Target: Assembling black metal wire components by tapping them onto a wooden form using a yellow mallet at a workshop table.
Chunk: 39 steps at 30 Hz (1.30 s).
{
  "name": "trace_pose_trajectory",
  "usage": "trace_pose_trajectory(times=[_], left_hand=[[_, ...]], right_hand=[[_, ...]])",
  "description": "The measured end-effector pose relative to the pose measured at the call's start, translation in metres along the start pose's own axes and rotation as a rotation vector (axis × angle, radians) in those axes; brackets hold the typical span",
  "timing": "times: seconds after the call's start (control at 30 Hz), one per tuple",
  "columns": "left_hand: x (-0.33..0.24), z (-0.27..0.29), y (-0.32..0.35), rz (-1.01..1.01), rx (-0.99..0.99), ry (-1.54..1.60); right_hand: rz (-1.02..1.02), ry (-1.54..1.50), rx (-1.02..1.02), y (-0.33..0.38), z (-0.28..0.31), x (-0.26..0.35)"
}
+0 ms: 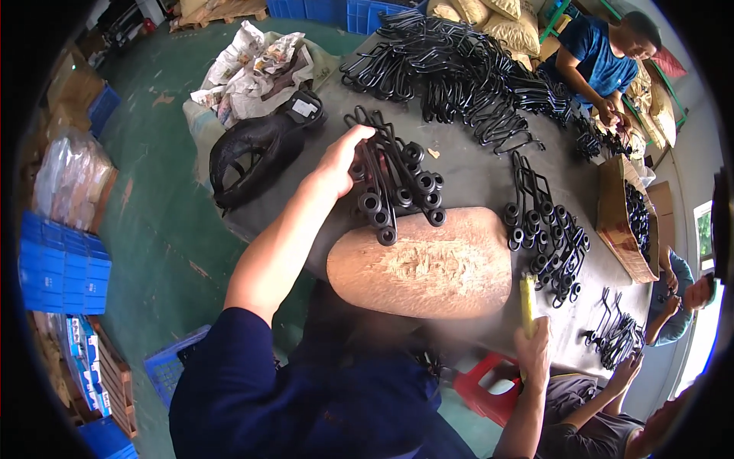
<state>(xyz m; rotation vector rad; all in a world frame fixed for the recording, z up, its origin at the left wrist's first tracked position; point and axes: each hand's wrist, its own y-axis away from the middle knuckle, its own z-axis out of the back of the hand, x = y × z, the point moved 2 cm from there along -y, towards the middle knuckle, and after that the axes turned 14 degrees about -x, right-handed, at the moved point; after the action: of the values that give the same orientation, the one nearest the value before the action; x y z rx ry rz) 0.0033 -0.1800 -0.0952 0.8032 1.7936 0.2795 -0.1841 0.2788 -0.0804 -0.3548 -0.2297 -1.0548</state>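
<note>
My left hand (pixel 340 164) is closed around the upper part of a bunch of bent black metal rods (pixel 375 157). Thick black rubber bushings (pixel 371 203) cover their lower ends, just beyond the wooden block. Between my arms lies that block (pixel 428 264), an oval slab with a rough, chipped middle. My right hand (pixel 534 348) grips a yellow bar-shaped tool (pixel 528 302), upright at the block's right end; what kind of tool it is cannot be made out. More rods with bushings (pixel 547 245) lie to the right of the block.
A large heap of black rods (pixel 459 69) covers the table's far side. At left are a black moulded part (pixel 264 149) and a newspaper-filled sack (pixel 252 73). A cardboard box (pixel 623 218) of black parts stands right. Co-workers sit along the right; a red stool (pixel 489 386) is nearby.
</note>
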Motion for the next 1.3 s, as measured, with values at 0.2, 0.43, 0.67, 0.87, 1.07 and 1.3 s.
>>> trace_pose_trajectory(times=[0.2, 0.43, 0.67, 0.87, 1.07, 1.3], left_hand=[[-0.004, -0.023, -0.014, -0.098, -0.015, -0.027], [-0.065, -0.001, 0.039, -0.389, 0.070, -0.165], [-0.094, 0.129, 0.180, -0.600, -0.154, -0.226], [-0.032, 0.299, 0.299, -0.457, -0.611, 0.110], [0.131, 0.384, 0.381, -0.259, -0.797, 0.329], [0.189, 0.488, 0.459, -0.219, -1.143, 0.166]], right_hand=[[-0.024, -0.006, 0.027, 0.000, -0.001, 0.001], [-0.008, 0.026, 0.043, 0.002, -0.001, -0.004], [0.090, -0.092, 0.050, 0.005, 0.000, -0.015], [0.132, -0.077, 0.149, -0.012, -0.015, -0.038], [0.180, -0.076, 0.160, -0.018, -0.021, -0.044], [0.208, -0.018, 0.112, -0.030, -0.022, -0.064]])
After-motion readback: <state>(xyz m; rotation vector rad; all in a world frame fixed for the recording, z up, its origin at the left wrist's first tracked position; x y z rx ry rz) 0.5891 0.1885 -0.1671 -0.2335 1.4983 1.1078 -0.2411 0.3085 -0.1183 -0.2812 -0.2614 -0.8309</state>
